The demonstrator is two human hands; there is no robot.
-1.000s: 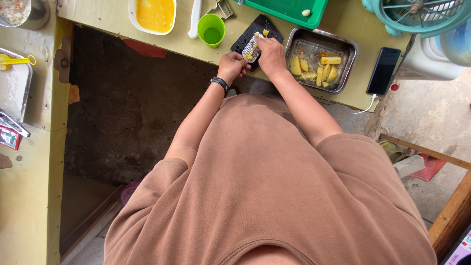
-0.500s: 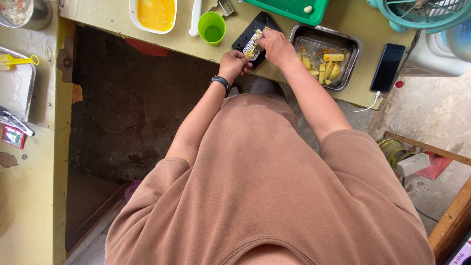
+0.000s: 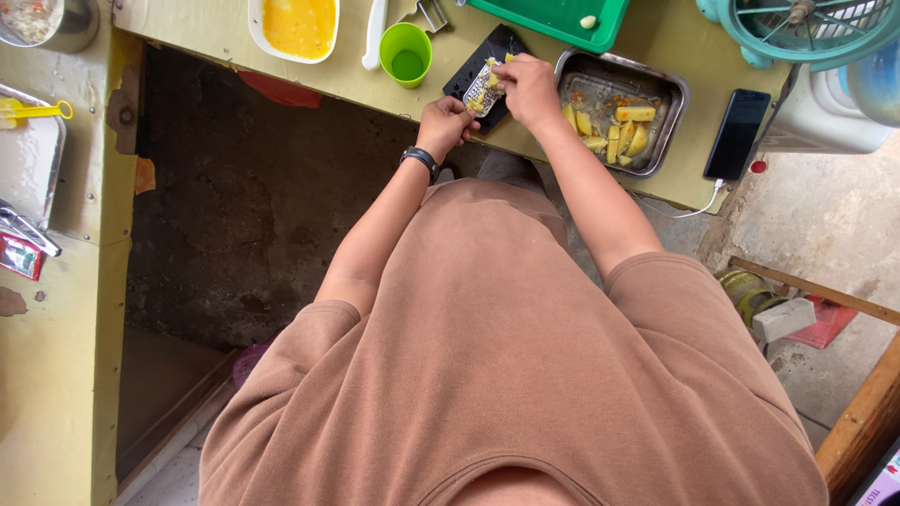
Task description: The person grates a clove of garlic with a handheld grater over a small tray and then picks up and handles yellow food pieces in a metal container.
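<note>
The left hand point(image 3: 442, 120) grips the lower end of a small perforated metal grater point(image 3: 482, 91), tilted over a black board point(image 3: 487, 58) on the worn yellow bench point(image 3: 216, 37). The right hand point(image 3: 531, 86) pinches a yellow chunk point(image 3: 493, 80) against its rough face. Just beside sits a dented steel tray point(image 3: 670, 89) of pale wedges point(image 3: 621, 129).

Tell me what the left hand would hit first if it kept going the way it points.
Probably the grater it already grips, then the black board under it; the left hand points up-right, though depth is unclear.
</note>
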